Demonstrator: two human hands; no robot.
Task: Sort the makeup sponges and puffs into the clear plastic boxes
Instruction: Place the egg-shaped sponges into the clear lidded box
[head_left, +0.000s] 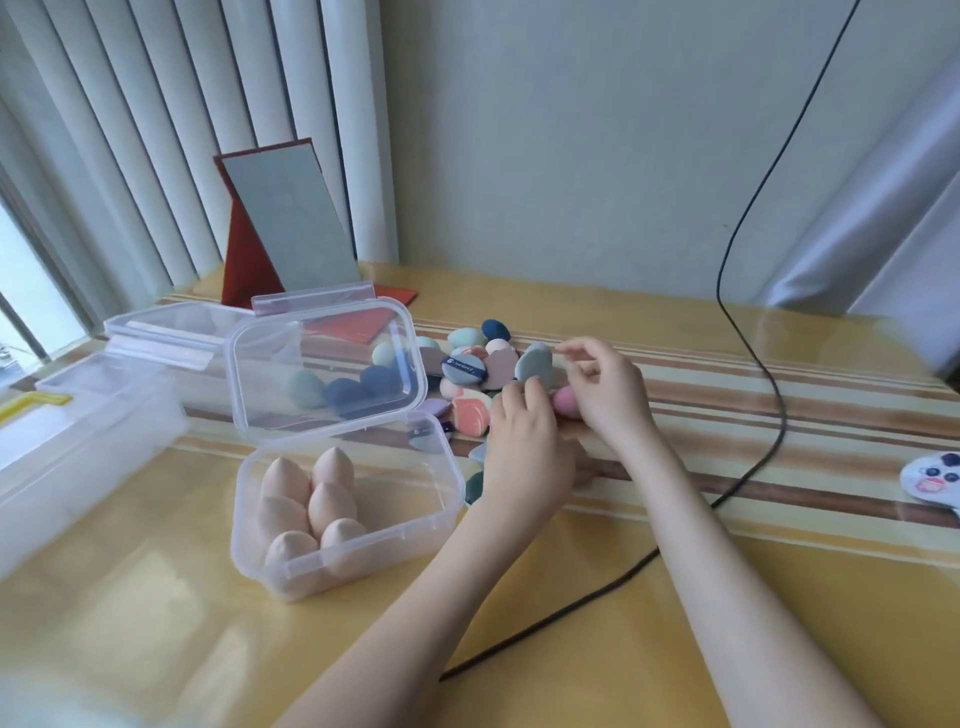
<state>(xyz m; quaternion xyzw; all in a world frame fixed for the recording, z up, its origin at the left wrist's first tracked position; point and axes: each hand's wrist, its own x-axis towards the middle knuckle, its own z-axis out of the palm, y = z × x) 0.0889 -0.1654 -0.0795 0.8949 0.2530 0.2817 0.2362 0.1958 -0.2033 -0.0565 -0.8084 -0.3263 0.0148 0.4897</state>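
A clear plastic box (353, 519) stands on the yellow-covered table (156, 597) at the near left, its lid (327, 364) hinged up at the far side. Six peach teardrop sponges (311, 509) stand upright in its left part, packed against each other; the right part shows only bare floor. Through the raised lid a pale green sponge and two dark blue ones show behind it, though whether they lie on the table or in something cannot be told. More clear boxes (93, 415) sit further left, and a red-backed folding mirror (288, 228) stands at the far left by the curtain.

Just right of the box lies a loose pile of puffs and sponges (478, 364): a dark round puff with a printed band, a pink marbled one, a navy one at the far edge, pale green and blue ones among them.

The left hand (524, 441) reaches over the near side of the pile, fingers curled down onto it; what its grip has taken, if anything, cannot be told. The right hand (602, 389) pinches a pink sponge (565, 401) at the pile's right edge, with a grey-blue flat puff (535, 361) upright just beyond its fingers.

A black cable (748, 291) runs down the wall and across the table on the right
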